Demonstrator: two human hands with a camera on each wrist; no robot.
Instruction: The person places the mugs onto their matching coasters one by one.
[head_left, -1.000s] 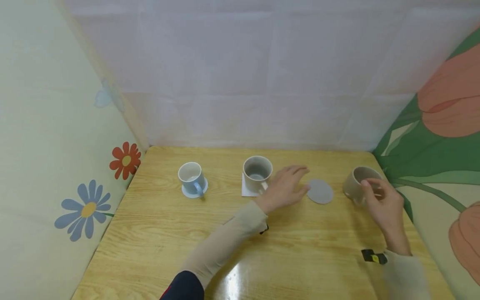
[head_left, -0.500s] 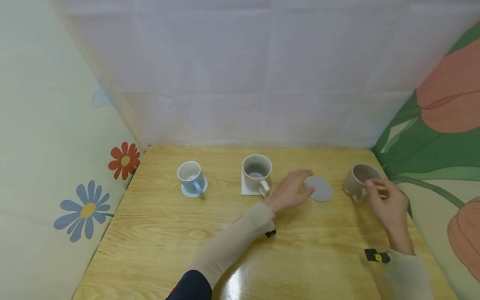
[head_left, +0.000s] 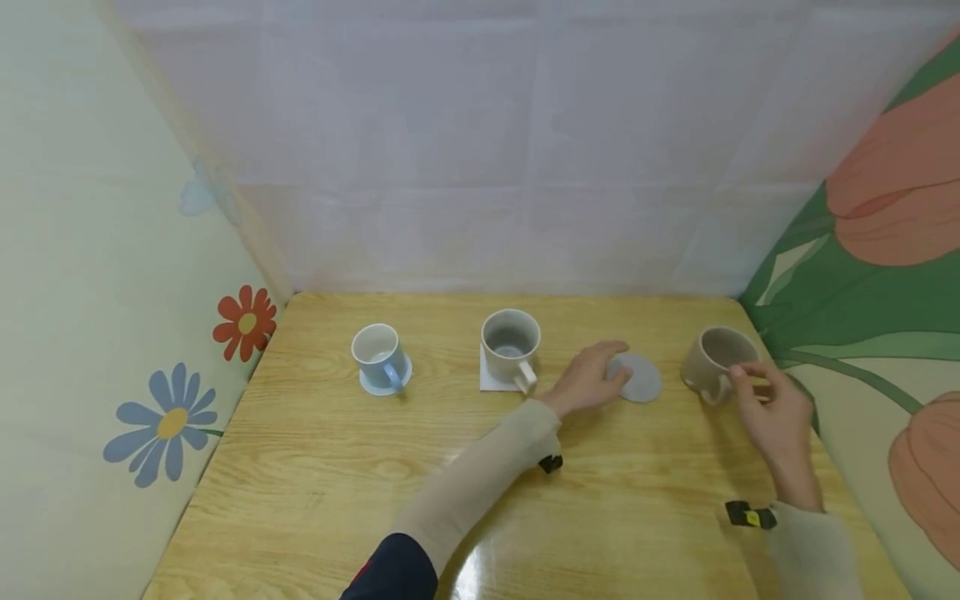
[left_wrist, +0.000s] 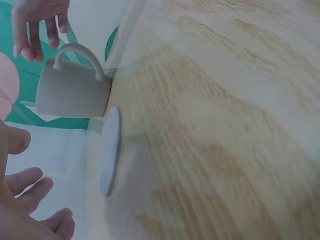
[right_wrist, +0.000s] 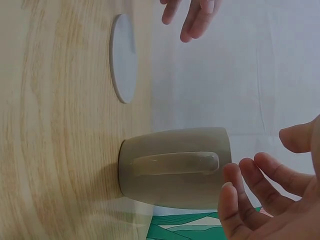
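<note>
My left hand (head_left: 588,379) reaches over the left edge of a round grey coaster (head_left: 643,383), its fingers loosely extended. In the left wrist view a gap separates those fingers from the coaster (left_wrist: 110,152), which lies flat. On the right, a grey-beige mug (head_left: 702,372) stands upright on the bare table, handle toward me. My right hand (head_left: 780,417) is at the mug's near right side with relaxed, slightly bent fingers. In the right wrist view the fingertips of that hand (right_wrist: 272,195) are by the rim of the mug (right_wrist: 175,187); whether they touch it I cannot tell.
A white mug (head_left: 504,360) stands on a square white coaster (head_left: 491,382) left of my left hand. Farther left, a light-blue mug (head_left: 378,372) sits on a round pale coaster (head_left: 367,385). A white sheet (head_left: 405,150) hangs behind the wooden table (head_left: 315,467).
My left hand has moved right, away from the white mug's handle and over the coaster's edge. My right hand has shifted only slightly beside the grey-beige mug, which stays in place.
</note>
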